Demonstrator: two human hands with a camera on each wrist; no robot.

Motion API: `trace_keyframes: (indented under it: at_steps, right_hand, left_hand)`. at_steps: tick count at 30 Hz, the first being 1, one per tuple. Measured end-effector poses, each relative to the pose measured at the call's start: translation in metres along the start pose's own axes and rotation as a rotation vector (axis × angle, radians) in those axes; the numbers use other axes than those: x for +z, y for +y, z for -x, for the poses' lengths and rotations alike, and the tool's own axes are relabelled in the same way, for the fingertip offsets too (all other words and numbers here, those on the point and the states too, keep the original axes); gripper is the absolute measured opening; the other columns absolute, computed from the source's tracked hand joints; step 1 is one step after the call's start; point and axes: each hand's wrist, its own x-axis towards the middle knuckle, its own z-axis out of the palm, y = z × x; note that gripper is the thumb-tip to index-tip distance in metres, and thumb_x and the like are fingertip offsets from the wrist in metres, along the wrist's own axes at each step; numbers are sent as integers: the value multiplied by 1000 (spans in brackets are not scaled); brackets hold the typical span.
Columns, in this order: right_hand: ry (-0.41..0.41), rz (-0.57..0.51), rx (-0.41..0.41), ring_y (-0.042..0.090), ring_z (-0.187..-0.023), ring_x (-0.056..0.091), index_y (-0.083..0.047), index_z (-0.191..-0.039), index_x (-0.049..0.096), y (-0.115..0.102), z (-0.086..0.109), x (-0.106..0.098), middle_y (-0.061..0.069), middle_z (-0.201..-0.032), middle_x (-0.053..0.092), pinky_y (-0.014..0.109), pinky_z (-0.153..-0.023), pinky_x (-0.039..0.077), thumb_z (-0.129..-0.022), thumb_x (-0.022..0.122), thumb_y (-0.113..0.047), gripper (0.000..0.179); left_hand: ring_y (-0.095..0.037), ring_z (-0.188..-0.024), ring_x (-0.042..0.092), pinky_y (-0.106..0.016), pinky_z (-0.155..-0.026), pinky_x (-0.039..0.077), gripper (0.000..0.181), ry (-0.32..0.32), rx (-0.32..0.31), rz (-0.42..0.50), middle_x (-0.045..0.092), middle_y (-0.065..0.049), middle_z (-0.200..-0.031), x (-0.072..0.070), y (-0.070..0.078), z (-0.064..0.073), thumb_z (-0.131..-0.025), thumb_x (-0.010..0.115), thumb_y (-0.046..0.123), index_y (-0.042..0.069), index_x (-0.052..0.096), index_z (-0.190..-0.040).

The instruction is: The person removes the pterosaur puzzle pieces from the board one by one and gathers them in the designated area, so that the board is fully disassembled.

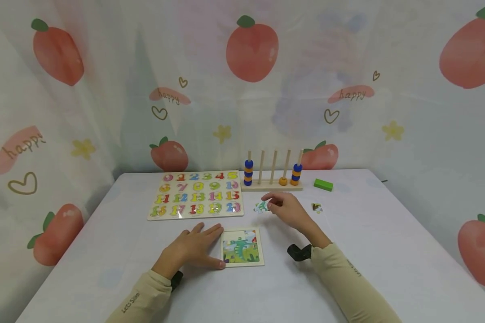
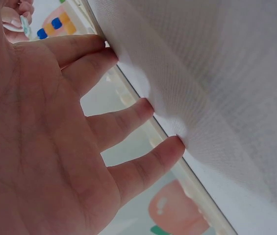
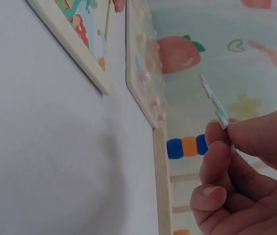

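A square jigsaw puzzle board [image 1: 262, 256] with a green dinosaur picture lies on the table in the head view. Its picture has a pale bare patch at the upper left. My left hand [image 1: 194, 249] rests at the board's left side, fingers spread, with the thumb and index finger by its left corners. In the left wrist view its fingertips [image 2: 170, 149] touch the white cloth. Farther back, my right hand [image 1: 288, 209] pinches a puzzle piece [image 1: 261, 206] between thumb and finger. The right wrist view shows this thin piece [image 3: 214, 102] edge-on, raised off the table.
Behind the left hand lies a number puzzle board [image 1: 190, 214]. A bead abacus [image 1: 271, 187] with upright pegs stands at the back. To its right are a green block [image 1: 323, 185] and, nearer, another puzzle piece [image 1: 317, 207].
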Motion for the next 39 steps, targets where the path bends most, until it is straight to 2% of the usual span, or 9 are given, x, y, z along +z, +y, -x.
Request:
trace_keyframes:
  at_steps: [7, 17, 25, 29, 36, 39]
  right_hand:
    - [37, -13, 24, 24, -83, 61, 5, -128, 72, 13, -2, -11, 13, -96, 72, 36, -73, 53, -105, 61, 1, 26]
    - [105, 0, 127, 29, -86, 61, 3, -130, 72, 31, -2, -31, 22, -99, 71, 34, -71, 50, -105, 60, -1, 28]
    - [137, 23, 178, 28, -88, 61, 4, -132, 70, 48, 2, -50, 21, -102, 70, 33, -73, 51, -106, 59, -4, 29]
    - [147, 21, 212, 28, -92, 62, 4, -134, 69, 54, 4, -60, 20, -108, 71, 30, -76, 52, -107, 58, -4, 31]
    - [166, 23, 290, 34, -94, 60, 3, -135, 68, 61, 6, -76, 23, -116, 66, 30, -66, 50, -107, 56, -5, 32]
    - [175, 31, 306, 37, -102, 60, 5, -136, 68, 66, 7, -82, 26, -123, 63, 32, -71, 50, -106, 55, -5, 33]
  left_hand:
    - [-40, -159, 25, -66, -123, 27, 102, 0, -1, 12, 37, 3, -172, 0, 0, -1, -83, 87, 60, 19, 43, -166]
    - [-40, -159, 25, -66, -123, 28, 102, 1, 1, 11, 38, 3, -172, 0, -1, 0, -83, 87, 60, 19, 43, -166]
    - [-39, -159, 25, -65, -123, 28, 103, 0, -4, 1, 37, 4, -172, 0, 0, 0, -83, 87, 61, 19, 42, -166]
    - [-39, -159, 25, -65, -123, 28, 103, -4, -6, -4, 37, 4, -172, -1, 1, 0, -83, 87, 62, 20, 42, -166]
    - [-39, -160, 25, -65, -124, 27, 104, -8, -16, 0, 36, 5, -172, -2, 2, 0, -83, 86, 62, 20, 42, -167]
    - [-39, -160, 25, -65, -124, 27, 104, -9, -20, 2, 36, 5, -172, -2, 2, 1, -83, 87, 62, 20, 42, -167]
